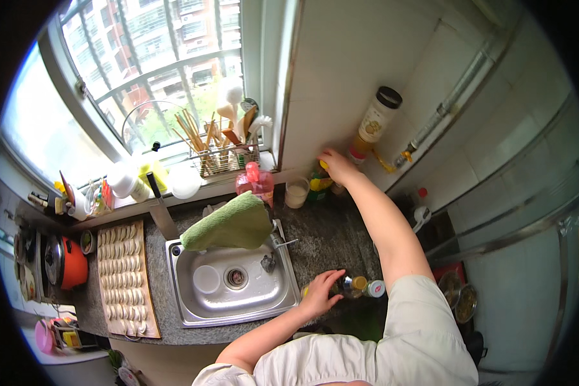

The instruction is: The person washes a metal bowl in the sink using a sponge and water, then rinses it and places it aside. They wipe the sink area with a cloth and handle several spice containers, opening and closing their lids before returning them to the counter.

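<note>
My right hand (341, 168) reaches to the back of the counter. Its fingers close around the yellow cap of a bottle (320, 185) with a green and yellow label. Left of that bottle stands a clear cup of pale contents (296, 192). A tall jar with a black lid (377, 118) rises behind my right hand. My left hand (321, 295) is at the counter's front, right of the sink, thumb and fingers spread beside a dark bottle. Whether it grips that bottle is unclear. A gold-capped bottle (357, 283) and a white-lidded jar (375, 288) stand just to its right.
The steel sink (231, 309) holds a white round lid (206, 279) and a scrubber (268, 263). A green towel (231, 222) drapes over the faucet area. A cleaver (161, 212) stands behind. Left are a board of dumplings (123, 280) and an orange pot (74, 263).
</note>
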A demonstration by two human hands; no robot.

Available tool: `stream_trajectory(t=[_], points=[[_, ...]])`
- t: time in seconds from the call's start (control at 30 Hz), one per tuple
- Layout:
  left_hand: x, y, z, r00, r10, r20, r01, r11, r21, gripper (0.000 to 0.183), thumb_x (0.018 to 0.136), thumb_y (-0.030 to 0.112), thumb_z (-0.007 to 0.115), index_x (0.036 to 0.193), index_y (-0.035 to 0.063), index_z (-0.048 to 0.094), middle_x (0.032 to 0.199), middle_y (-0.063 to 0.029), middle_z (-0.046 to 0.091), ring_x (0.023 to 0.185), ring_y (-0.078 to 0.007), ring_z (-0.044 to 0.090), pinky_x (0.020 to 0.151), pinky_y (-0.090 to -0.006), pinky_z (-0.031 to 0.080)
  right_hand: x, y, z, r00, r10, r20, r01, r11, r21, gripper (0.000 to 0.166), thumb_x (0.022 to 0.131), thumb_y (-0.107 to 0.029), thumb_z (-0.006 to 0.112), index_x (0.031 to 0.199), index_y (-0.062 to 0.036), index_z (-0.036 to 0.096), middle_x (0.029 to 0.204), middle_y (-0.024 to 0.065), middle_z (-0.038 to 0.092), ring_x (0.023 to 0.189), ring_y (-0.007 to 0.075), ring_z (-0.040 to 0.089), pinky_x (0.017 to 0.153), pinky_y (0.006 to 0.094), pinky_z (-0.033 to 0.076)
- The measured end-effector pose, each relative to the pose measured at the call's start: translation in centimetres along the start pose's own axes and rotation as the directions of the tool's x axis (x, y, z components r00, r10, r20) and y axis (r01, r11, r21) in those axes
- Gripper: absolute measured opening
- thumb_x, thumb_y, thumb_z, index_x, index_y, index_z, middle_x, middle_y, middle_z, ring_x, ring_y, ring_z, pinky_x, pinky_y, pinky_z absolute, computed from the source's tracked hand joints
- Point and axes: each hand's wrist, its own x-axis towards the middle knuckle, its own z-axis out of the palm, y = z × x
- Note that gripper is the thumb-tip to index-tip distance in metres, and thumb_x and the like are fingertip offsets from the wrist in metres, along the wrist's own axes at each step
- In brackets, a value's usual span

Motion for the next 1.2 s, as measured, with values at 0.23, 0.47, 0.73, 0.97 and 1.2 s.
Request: stream_trajectory(t=[0.23, 0.47, 0.73, 0.97, 1.2], points=[[0.2, -0.3, 0.3, 1.000, 0.003, -0.001, -0.003, 0.999, -0.037, 0.071, 0.070, 0.008, 0.075, 0.133, 0.0134, 0.044, 0.129, -0.0148, 0.049, 0.117, -0.0356, 0.050, 0.097, -0.0413, 0.044, -7.3, -0.7, -1.1, 0.928, -0.142, -0.344, 0.228, 0.947, 0.226, 0.032, 0.091, -0.014, 0.053, 0.119, -0.0017, 0.057, 0.117, 0.0164, 0.062, 0.110, 0.0321, 0.058, 0.093, 0.0376, 0.046], [-0.1, -1.6, 1.1, 0.999, 0.021, 0.034, -0.019, 0.999, -0.036, 0.078, 0.070, 0.007, 0.076, 0.137, 0.0049, 0.036, 0.135, -0.0193, 0.042, 0.123, -0.0376, 0.044, 0.102, -0.0399, 0.040, -29.9, -3.3, -0.6, 0.956, 0.193, -0.220, 0.044, 0.648, 0.760, 0.062, 0.074, 0.016, 0.040, 0.134, -0.0012, 0.040, 0.144, 0.0150, 0.038, 0.135, 0.0279, 0.035, 0.110, 0.0387, 0.031], [-2.2, -2.2, 4.9, 0.953, -0.302, 0.009, 0.294, 0.920, -0.260, 0.084, 0.082, -0.004, 0.063, 0.149, 0.0107, 0.015, 0.145, -0.0124, 0.032, 0.128, -0.0224, 0.039, 0.101, -0.0319, 0.038, -40.8, -4.3, 12.9, 0.882, 0.460, -0.099, -0.231, 0.607, 0.761, 0.080, 0.081, -0.005, 0.066, 0.146, -0.0063, 0.018, 0.146, 0.0193, 0.032, 0.136, 0.0298, 0.033, 0.109, 0.0398, 0.030], [0.7, 0.4, 4.9, 0.923, -0.383, 0.031, 0.342, 0.782, -0.521, 0.082, 0.084, -0.008, 0.057, 0.150, 0.0109, 0.013, 0.137, -0.0122, 0.042, 0.121, -0.0209, 0.046, 0.100, -0.0313, 0.040, -36.9, -4.3, 12.0, 0.803, 0.567, -0.184, -0.316, 0.666, 0.676, 0.053, 0.089, -0.005, 0.054, 0.138, -0.0009, 0.034, 0.130, 0.0224, 0.051, 0.121, 0.0338, 0.050, 0.098, 0.0390, 0.043], [11.6, -2.0, 3.6, 0.940, -0.342, 0.008, 0.293, 0.792, -0.537, 0.076, 0.089, -0.003, 0.053, 0.151, 0.0107, 0.011, 0.143, -0.0086, 0.039, 0.125, -0.0174, 0.042, 0.099, -0.0280, 0.036, -27.3, 1.5, 8.1, 0.792, 0.577, -0.202, -0.326, 0.678, 0.659, 0.048, 0.089, -0.008, 0.054, 0.135, -0.0042, 0.042, 0.128, 0.0200, 0.054, 0.119, 0.0340, 0.052, 0.098, 0.0381, 0.042]])
